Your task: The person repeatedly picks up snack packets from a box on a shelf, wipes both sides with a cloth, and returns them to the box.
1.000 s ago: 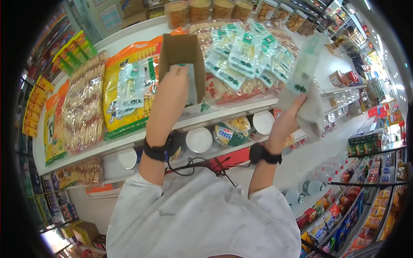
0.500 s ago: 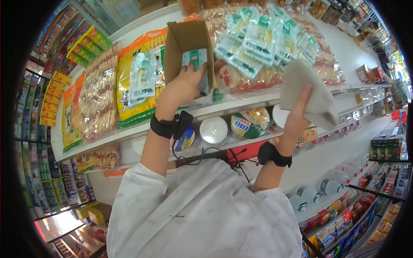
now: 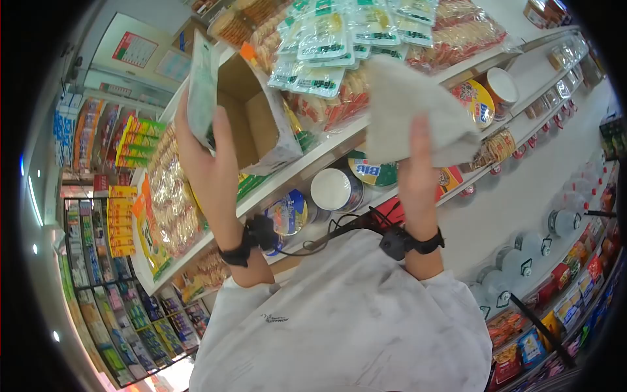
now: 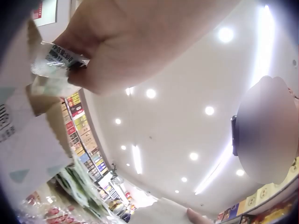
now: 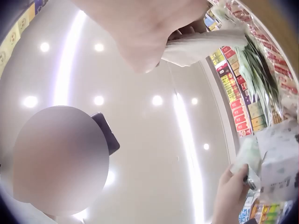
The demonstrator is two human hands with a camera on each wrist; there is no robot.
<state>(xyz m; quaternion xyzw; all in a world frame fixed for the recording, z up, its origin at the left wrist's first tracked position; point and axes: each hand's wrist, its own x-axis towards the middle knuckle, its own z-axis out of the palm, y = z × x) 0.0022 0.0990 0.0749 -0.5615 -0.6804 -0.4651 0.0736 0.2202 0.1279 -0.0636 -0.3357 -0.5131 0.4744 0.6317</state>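
Note:
My left hand (image 3: 212,163) pinches a clear and green snack packet (image 3: 202,81) between thumb and fingers, raised at the left side of the open cardboard box (image 3: 281,134). The box's brown inner walls show in the head view. In the left wrist view the packet (image 4: 51,63) pokes out from the curled fingers, close beside the box. My right hand (image 3: 419,176) grips a folded pale grey cloth (image 3: 408,117), thumb on top, held over the shelf's front edge. Behind the cloth lies a pile of similar green-topped packets (image 3: 323,36), resting on bagged crackers (image 3: 457,32).
Wrapped cracker sticks (image 3: 173,196) lie on the white shelf left of the box. Instant noodle tubs (image 3: 336,189) stand on the tier below. Water bottles (image 3: 516,261) and snack racks line the floor at right. Cables (image 3: 339,225) run between the wrist straps.
My left hand has come out of the box with a packet and moved left. The right hand still holds the cloth. The head view has turned.

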